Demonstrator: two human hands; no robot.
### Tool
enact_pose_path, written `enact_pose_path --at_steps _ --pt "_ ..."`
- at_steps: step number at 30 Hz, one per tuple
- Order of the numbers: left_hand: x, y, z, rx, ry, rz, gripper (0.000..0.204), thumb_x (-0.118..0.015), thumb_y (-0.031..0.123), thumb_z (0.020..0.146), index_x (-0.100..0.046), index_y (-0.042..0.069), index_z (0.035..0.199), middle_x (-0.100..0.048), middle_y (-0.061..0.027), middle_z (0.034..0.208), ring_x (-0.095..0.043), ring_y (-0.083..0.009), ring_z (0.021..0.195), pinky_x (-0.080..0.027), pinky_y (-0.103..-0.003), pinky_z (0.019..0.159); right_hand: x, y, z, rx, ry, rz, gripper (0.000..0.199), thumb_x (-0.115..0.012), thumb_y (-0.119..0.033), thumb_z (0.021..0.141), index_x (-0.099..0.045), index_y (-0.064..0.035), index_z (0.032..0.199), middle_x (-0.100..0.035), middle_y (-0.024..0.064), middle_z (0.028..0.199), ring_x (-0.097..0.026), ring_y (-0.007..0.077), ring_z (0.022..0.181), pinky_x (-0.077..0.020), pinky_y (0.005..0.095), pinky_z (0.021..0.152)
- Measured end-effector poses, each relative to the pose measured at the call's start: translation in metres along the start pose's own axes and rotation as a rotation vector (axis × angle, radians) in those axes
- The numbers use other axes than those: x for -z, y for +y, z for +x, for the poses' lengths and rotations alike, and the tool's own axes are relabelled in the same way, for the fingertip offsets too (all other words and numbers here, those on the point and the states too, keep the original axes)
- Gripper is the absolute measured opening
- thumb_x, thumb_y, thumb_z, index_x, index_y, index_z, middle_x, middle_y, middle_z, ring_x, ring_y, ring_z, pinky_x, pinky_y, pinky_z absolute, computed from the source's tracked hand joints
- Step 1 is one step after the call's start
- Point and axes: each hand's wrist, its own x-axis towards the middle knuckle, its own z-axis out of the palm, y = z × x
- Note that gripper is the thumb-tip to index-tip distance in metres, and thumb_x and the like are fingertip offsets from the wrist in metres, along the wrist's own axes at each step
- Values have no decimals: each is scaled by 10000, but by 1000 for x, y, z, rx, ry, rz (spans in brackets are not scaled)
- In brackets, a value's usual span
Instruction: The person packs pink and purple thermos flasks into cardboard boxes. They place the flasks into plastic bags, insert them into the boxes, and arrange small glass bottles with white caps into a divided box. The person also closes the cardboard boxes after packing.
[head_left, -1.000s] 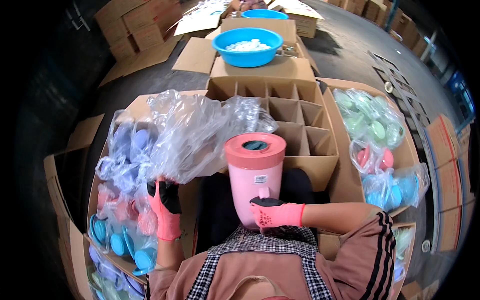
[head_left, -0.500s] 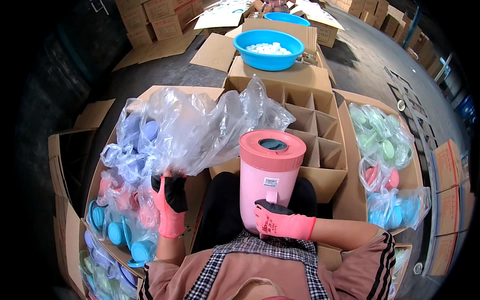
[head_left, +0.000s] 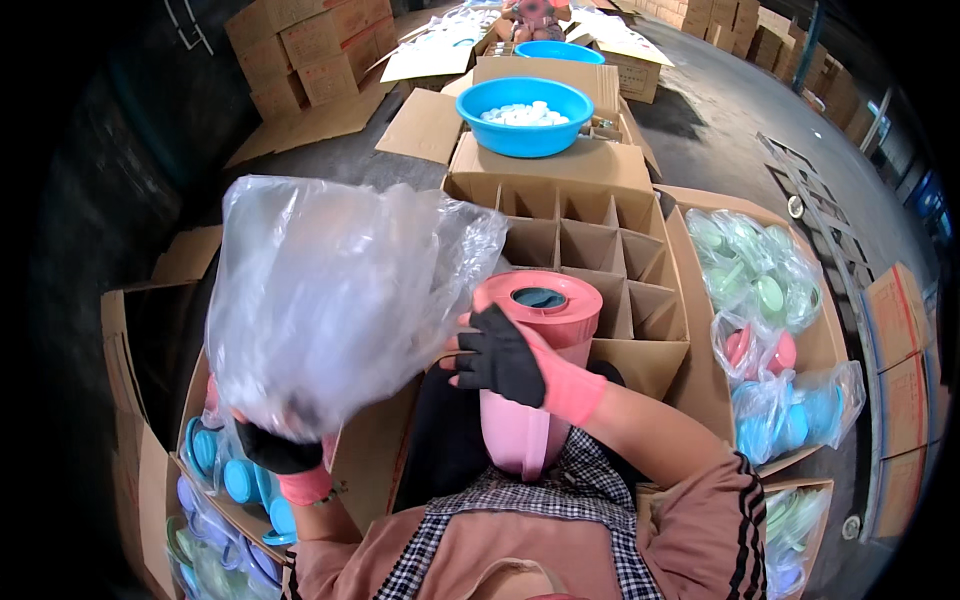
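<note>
A large, clear plastic bag (head_left: 320,270) billows up at the left, with my left hand (head_left: 285,460) closed on its lower edge; the plastic veils some of the fingertips. My gloved right hand (head_left: 515,365), black on one side and pink at the cuff, reaches leftward with its fingers apart and nothing in it. Its fingertips are near the bag's right side; whether they touch it I cannot tell. Behind that hand, a pink jug (head_left: 515,440) stands upright between my legs against the checked apron. Its darker pink lid (head_left: 575,300) has a round, dark center.
Ahead stands a carton with cardboard dividers (head_left: 590,245). Beyond it, a blue basin (head_left: 525,140) holds white pieces. Cartons of bagged colored lids flank me: green, red and blue parts (head_left: 770,290) at right, blue ones (head_left: 240,480) at left. A person (head_left: 535,20) sits far ahead.
The bag has swung left and puffed up, with my left hand lower and farther left. My right hand has left the jug's handle and moved up and left. The jug's handle has turned from sight.
</note>
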Motion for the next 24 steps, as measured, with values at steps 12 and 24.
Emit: enact_pose_path --at_steps 12,24 --pt "79 -51 -2 308 685 263 298 -526 190 842 -462 67 1105 -509 -54 1058 -498 -216 958 -427 -335 786 -10 -28 27 995 133 -246 282 -579 -82 755 -539 13 1017 -559 92 1022 -548 231 856 -446 308 745" --pt "-70 -72 56 224 221 876 451 -635 111 718 -471 -6 1122 -530 -62 1021 -503 -139 900 -404 -268 794 -16 42 17 1662 -43 -2159 261 -539 -184 712 -592 -61 937 -542 121 965 -516 317 914 -426 383 788"
